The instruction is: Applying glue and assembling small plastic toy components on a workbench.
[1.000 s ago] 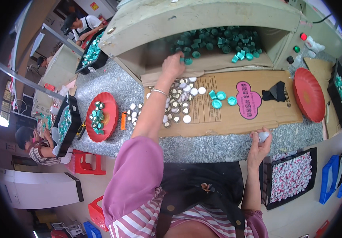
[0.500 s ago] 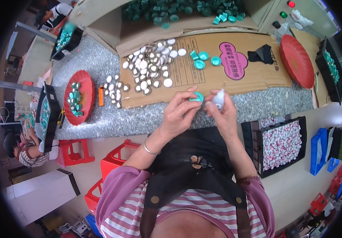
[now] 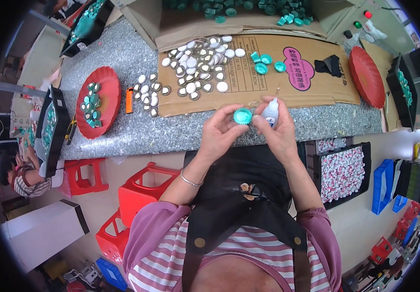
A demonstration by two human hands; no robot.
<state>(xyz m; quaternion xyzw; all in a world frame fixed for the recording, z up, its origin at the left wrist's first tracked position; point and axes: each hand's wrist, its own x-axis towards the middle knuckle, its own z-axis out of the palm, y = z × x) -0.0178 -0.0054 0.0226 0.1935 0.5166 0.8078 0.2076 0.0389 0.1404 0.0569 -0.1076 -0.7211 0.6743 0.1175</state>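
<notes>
Between its thumb and fingers my left hand [image 3: 220, 130] holds a green fluted cap [image 3: 242, 116], its hollow side turned up. My right hand [image 3: 279, 135] grips a small white glue bottle [image 3: 270, 113] whose thin nozzle points away from me. Both hands are close together above the near edge of the counter. Beyond them lies a flat cardboard sheet [image 3: 205, 104]. On its left part is a spread of round white-and-silver discs [image 3: 190, 62]. Several loose green caps [image 3: 261, 68] sit on the cardboard, right of the discs.
Red scalloped plates stand left [image 3: 113, 100] and right [image 3: 364, 78]; the left one carries assembled green pieces [image 3: 92, 104]. An orange lighter [image 3: 129, 100] lies near it. Black trays [image 3: 56, 141] flank the counter. An open box [image 3: 176, 39] of green caps stands behind.
The cap in my left hand has tilted so its hollow faces up more. The bottle in my right hand now stands more upright. The whole view has shifted slightly.
</notes>
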